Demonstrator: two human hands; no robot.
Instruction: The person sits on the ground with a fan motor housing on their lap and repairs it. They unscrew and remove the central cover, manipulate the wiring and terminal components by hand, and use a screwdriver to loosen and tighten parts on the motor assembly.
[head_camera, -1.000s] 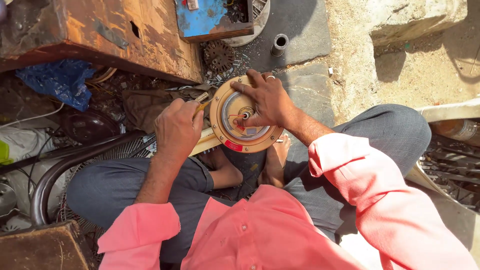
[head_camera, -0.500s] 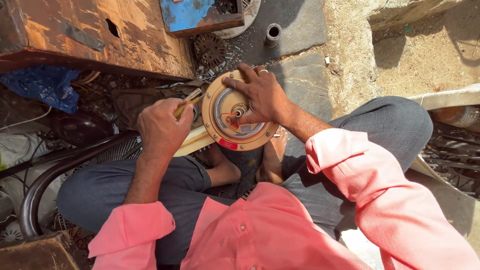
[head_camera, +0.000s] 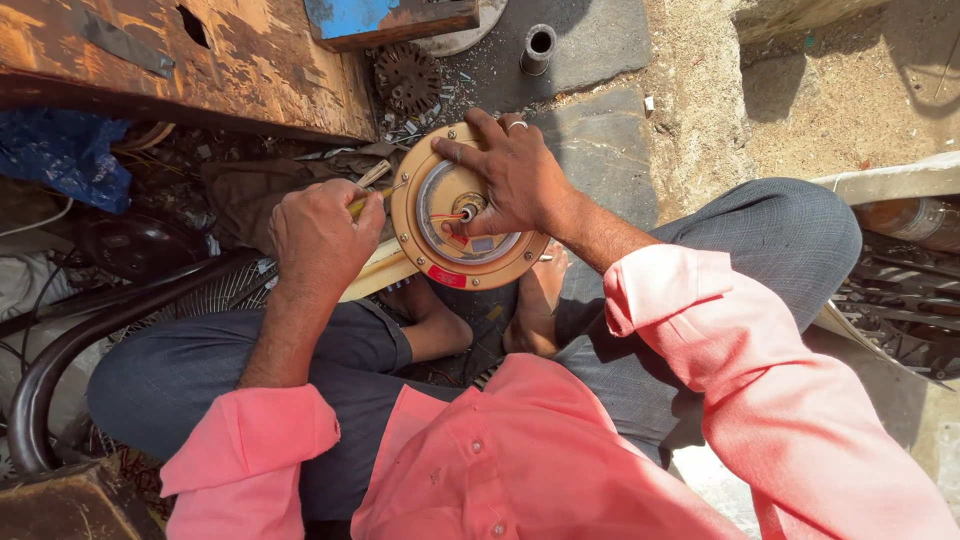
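The right hand (head_camera: 515, 175) lies spread across the top of a round, tan metal disc (head_camera: 465, 208), its fingers splayed wide and pressing down, the thumb near the small hub at the middle where thin red wires show. A ring sits on one finger. The left hand (head_camera: 320, 235) is curled into a closed fist around the yellowish handle of a tool (head_camera: 365, 200), whose tip meets the disc's left rim. The disc rests between the person's knees, above the bare feet (head_camera: 480, 320), on a pale strip of wood (head_camera: 375, 275).

Compared with a second ago, the disc and both hands sit much the same against each other; the right fingers have shifted slightly round the face, and the fist has stayed shut on the tool at the same edge. That suggests the prying or scraping at the rim goes on without the disc having come apart.

Further out lie a rusty wooden bench (head_camera: 200, 70), a small toothed gear (head_camera: 405, 75), a short metal tube (head_camera: 538, 45), and blue cloth (head_camera: 60, 150).
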